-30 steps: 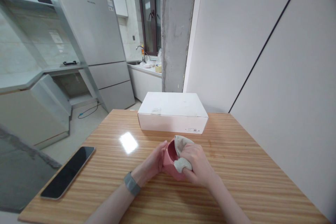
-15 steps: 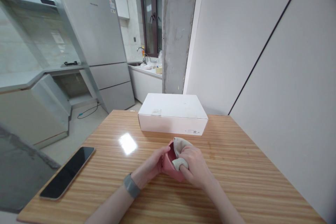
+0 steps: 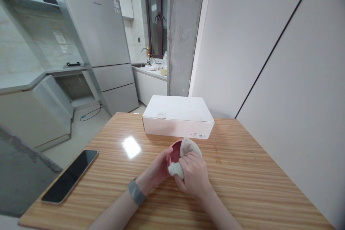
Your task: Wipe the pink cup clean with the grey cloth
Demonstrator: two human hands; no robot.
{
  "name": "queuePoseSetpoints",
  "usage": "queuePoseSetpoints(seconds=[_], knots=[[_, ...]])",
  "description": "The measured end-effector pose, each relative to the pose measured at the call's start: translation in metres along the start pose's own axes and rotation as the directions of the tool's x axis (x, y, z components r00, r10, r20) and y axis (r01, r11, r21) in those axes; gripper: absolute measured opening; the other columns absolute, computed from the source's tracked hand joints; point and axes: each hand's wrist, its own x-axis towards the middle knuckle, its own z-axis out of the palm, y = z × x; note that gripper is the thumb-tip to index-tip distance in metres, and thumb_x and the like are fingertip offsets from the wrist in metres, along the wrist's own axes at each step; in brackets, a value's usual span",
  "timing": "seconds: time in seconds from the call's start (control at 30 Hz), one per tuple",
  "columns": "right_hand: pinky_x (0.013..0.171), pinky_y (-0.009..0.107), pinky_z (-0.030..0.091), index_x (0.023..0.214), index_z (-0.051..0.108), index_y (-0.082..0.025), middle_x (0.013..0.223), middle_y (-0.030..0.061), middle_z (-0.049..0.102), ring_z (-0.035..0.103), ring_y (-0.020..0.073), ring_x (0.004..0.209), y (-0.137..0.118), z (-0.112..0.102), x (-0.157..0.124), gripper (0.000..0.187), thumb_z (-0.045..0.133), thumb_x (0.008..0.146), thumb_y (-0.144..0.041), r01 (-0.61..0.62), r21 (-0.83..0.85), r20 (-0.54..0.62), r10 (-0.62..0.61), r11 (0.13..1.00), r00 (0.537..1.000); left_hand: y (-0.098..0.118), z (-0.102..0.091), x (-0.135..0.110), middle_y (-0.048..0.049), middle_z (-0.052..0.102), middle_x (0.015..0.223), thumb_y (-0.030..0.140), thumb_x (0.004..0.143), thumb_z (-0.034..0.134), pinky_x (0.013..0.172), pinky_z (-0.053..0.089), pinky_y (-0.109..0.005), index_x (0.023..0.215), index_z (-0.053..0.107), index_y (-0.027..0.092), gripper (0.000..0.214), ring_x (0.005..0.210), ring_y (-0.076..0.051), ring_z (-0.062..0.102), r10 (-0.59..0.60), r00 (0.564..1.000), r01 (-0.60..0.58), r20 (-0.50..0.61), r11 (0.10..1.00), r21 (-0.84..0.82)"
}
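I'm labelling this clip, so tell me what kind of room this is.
Most likely a home kitchen with a dining corner: a tall fridge, a sink tap on the far counter, and a wooden table.

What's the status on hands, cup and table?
Left hand grips the pink cup. Right hand presses a beige cloth over its rim. White box just behind, phone off left; neither touching.

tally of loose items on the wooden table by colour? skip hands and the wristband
White: 1, flat white cardboard box
Pink: 1, pink cup, held by left hand
Beige-grey: 1, crumpled cloth, gripped by right hand
Black: 1, black-screened phone
Total: 4, all on the striped wooden table
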Motion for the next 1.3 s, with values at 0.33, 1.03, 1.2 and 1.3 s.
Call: queuePoseSetpoints(seconds=[0.33, 1.03, 1.2, 1.3], knots=[[0.059, 0.035, 0.038, 0.055, 0.042, -0.023, 0.052, 0.0013, 0.049, 0.042, 0.0171, 0.05, 0.02, -0.012, 0.0, 0.007, 0.044, 0.06, -0.026, 0.051, 0.293, 0.07, -0.075, 0.955, 0.995, 0.008, -0.001, -0.006, -0.0104, 0.072, 0.096, 0.045, 0.088, 0.059, 0.064, 0.052, -0.028, 0.117, 0.064, 0.012, 0.045, 0.074, -0.02, 0.067, -0.156, 0.987, 0.158, -0.034, 0.985, 0.072], [0.063, 0.035, 0.034, 0.06, 0.052, -0.021, 0.057, 0.005, 0.058, 0.048, 0.02, 0.057, -0.004, 0.006, 0.003, 0.013, 0.051, 0.072, -0.027, -0.077, -0.007, -0.104, 0.076, 0.997, 0.992, -0.007, 0.008, -0.003, -0.0076, 0.07, 0.104, 0.037, 0.088, 0.062, 0.071, 0.047, -0.026, 0.128, 0.06, 0.017, 0.045, 0.083, -0.018, 0.064, -0.002, 1.0, 0.001, -0.01, 0.993, -0.115], [0.059, 0.034, 0.033, 0.06, 0.043, -0.024, 0.054, 0.0014, 0.053, 0.044, 0.018, 0.053, 0.012, -0.009, 0.002, 0.015, 0.045, 0.074, -0.029, 0.077, 0.238, 0.004, -0.08, 0.968, 0.997, 0.001, 0.008, -0.004, -0.0096, 0.071, 0.103, 0.048, 0.09, 0.055, 0.071, 0.048, -0.027, 0.118, 0.066, 0.014, 0.045, 0.08, -0.018, 0.064, -0.038, 0.999, 0.039, 0.008, 0.997, -0.074], [0.058, 0.034, 0.033, 0.058, 0.038, -0.024, 0.053, 0.0004, 0.049, 0.042, 0.0173, 0.051, 0.018, -0.017, 0.002, 0.016, 0.043, 0.073, -0.029, 0.099, 0.346, 0.047, -0.123, 0.933, 0.991, 0.002, 0.005, -0.004, -0.0105, 0.072, 0.098, 0.045, 0.089, 0.056, 0.077, 0.048, -0.029, 0.108, 0.069, 0.011, 0.04, 0.083, -0.019, 0.064, -0.085, 0.996, 0.087, 0.031, 0.994, -0.066]])
